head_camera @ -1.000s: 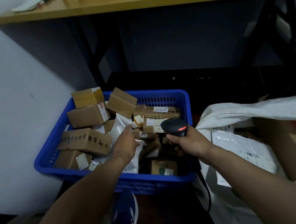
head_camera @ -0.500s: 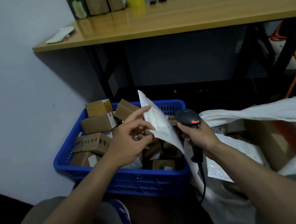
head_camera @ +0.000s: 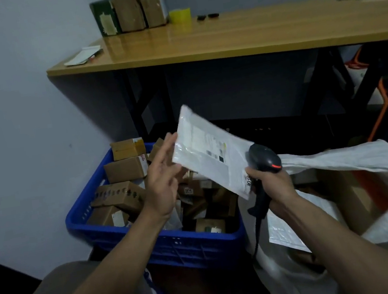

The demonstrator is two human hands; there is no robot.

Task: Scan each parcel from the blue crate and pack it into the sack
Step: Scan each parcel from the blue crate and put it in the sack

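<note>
One white parcel [head_camera: 210, 152] is in the air above the one blue crate [head_camera: 197, 244], between the two hands. The left hand [head_camera: 163, 179] has its grip on the parcel's left edge, thumb against almost straight fingers. The right hand [head_camera: 272, 183] is closed around one black scanner [head_camera: 264, 159], beside the parcel's lower corner. In the crate lie at least eight cardboard boxes [head_camera: 125, 168]. One white sack [head_camera: 341, 160] is open at the right. The print on the parcel's label is too small to read.

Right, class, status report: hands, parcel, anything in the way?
Left hand pinches flat white plastic mailer over blue plastic crate. Right hand grips black handheld scanner. White woven sack open, unobstructed.
</note>
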